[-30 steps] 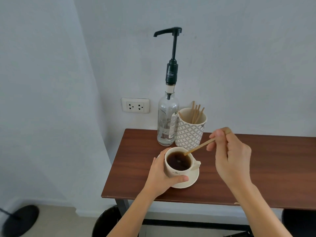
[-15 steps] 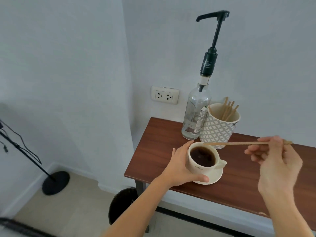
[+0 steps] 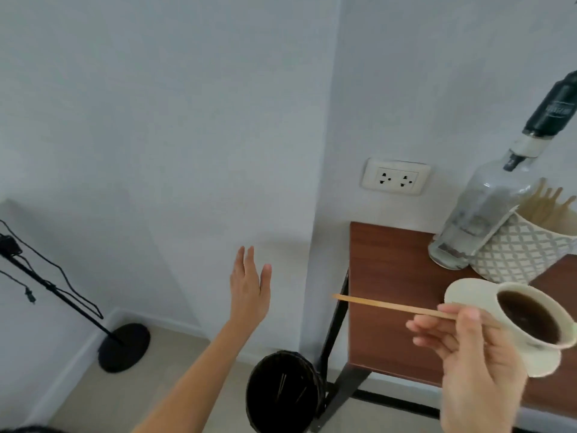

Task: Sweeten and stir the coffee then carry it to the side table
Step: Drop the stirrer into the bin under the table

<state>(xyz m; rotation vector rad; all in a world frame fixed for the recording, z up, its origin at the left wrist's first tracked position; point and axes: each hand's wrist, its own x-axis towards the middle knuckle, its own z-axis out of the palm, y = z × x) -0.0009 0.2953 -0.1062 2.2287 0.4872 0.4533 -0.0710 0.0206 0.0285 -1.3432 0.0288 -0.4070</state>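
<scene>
A white cup of dark coffee (image 3: 527,318) stands on its white saucer (image 3: 462,295) on the brown table (image 3: 390,292), at the right edge of the view. My right hand (image 3: 474,364) is in front of the cup and pinches a wooden stir stick (image 3: 384,305), which points left, level, out past the table's edge. My left hand (image 3: 249,289) is off the cup, held out to the left over the floor, fingers apart and empty. The clear syrup pump bottle (image 3: 480,220) stands behind the cup.
A patterned white holder (image 3: 524,254) with several wooden sticks sits next to the bottle. On the floor below the table's left end stands a dark wicker bin (image 3: 284,392) with sticks inside. A black stand with a round base (image 3: 125,346) is at left. A wall socket (image 3: 395,176) is above the table.
My left hand has let go of the cup and swung out left. My right hand has carried the stick out of the cup and leftward. The view has turned left and down.
</scene>
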